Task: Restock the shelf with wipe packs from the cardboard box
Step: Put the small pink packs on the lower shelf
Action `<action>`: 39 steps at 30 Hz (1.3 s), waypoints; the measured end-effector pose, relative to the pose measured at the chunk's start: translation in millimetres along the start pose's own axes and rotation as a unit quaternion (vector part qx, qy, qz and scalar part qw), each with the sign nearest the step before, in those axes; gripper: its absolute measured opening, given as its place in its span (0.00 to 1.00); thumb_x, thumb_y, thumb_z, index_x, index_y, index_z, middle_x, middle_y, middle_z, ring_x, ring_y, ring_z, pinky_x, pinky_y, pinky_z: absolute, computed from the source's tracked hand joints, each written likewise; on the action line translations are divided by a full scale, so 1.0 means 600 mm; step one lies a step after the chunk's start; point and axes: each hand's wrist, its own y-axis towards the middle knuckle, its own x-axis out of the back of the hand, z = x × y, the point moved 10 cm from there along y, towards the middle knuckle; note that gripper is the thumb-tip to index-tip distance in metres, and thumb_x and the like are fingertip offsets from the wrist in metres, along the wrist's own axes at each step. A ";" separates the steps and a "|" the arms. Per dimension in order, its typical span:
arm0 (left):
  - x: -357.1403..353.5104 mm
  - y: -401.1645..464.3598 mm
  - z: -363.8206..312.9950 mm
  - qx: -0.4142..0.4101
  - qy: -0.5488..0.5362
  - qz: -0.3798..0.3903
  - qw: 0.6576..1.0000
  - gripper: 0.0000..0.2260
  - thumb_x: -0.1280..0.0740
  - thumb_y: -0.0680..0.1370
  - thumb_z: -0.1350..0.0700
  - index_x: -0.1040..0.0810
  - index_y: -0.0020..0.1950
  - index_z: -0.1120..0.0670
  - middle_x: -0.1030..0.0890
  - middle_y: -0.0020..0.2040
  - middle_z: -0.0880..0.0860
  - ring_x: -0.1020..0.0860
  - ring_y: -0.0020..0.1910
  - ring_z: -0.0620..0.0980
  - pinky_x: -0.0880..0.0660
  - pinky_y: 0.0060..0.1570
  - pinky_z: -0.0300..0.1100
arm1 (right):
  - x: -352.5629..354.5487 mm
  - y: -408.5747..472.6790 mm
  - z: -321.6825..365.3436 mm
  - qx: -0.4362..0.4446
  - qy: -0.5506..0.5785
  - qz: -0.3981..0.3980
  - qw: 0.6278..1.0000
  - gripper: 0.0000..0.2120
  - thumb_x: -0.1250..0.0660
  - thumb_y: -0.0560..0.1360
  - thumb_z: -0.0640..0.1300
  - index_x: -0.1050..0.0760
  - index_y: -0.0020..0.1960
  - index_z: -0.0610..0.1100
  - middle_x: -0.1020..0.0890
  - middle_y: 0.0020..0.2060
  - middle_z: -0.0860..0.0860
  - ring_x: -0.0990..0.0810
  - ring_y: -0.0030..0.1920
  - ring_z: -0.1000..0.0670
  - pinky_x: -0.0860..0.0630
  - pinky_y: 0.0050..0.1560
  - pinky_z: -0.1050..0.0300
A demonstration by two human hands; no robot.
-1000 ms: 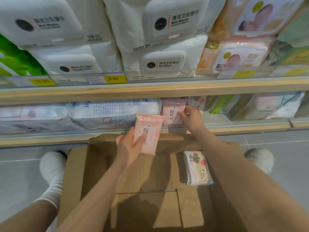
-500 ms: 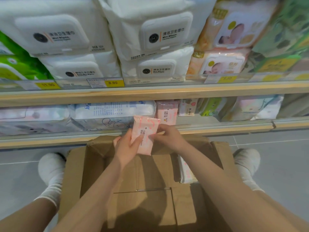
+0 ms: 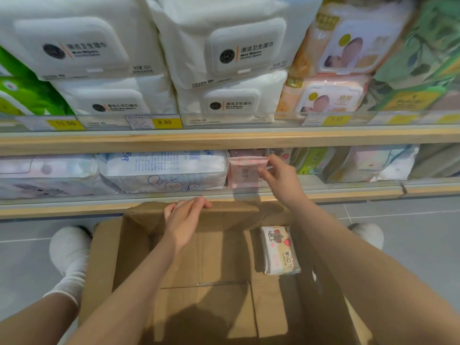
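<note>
We're looking at a shop aisle: wood-edged display shelves (image 3: 224,141) are carrying stacked white wet-wipe packs (image 3: 221,43), yellow price tags (image 3: 164,122) are sitting along the clear rail, and an open brown cardboard stock box (image 3: 107,257) is standing on grey floor tiles (image 3: 410,235).

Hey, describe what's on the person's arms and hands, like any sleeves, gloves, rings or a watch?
Both forearms are bare right up to the bottom edge of the picture, so no sleeves show. The left hand and right hand wear no gloves, and no ring, watch or bracelet is visible on the fingers or wrists. Fingernails look short and unpainted, though blur makes that uncertain.
</note>
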 end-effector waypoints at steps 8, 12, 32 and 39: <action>0.000 0.010 -0.008 -0.061 -0.001 -0.036 0.997 0.28 0.58 0.72 0.35 0.20 0.46 0.44 0.21 0.48 0.35 0.36 0.53 0.22 0.47 0.59 0.40 | -0.066 0.039 -0.058 -0.142 0.003 -0.027 0.989 0.08 0.31 0.74 0.40 0.32 0.45 0.42 0.25 0.40 0.48 0.26 0.41 0.49 0.31 0.43 0.57; 0.003 0.013 -0.009 -0.073 -0.004 -0.059 0.996 0.26 0.56 0.73 0.36 0.20 0.45 0.43 0.21 0.45 0.32 0.33 0.53 0.26 0.47 0.58 0.40 | -0.085 0.059 -0.068 -0.178 -0.038 -0.026 0.983 0.06 0.34 0.75 0.39 0.32 0.45 0.41 0.26 0.41 0.45 0.26 0.42 0.45 0.33 0.42 0.57; -0.122 -0.082 -0.116 -0.237 0.110 0.005 0.965 0.15 0.43 0.73 0.47 0.25 0.55 0.48 0.26 0.58 0.45 0.30 0.59 0.46 0.35 0.58 0.43 | 0.102 -0.246 -0.151 -0.105 -0.196 -0.015 0.975 0.24 0.32 0.74 0.46 0.32 0.68 0.46 0.30 0.66 0.49 0.31 0.65 0.47 0.32 0.66 0.52; -0.307 -0.096 -0.073 -0.080 0.059 0.141 0.985 0.20 0.32 0.75 0.52 0.30 0.65 0.53 0.27 0.63 0.50 0.30 0.64 0.49 0.33 0.60 0.43 | 0.084 -0.296 -0.205 -0.127 -0.134 -0.016 0.983 0.25 0.42 0.80 0.47 0.43 0.75 0.52 0.41 0.75 0.54 0.39 0.73 0.49 0.42 0.71 0.56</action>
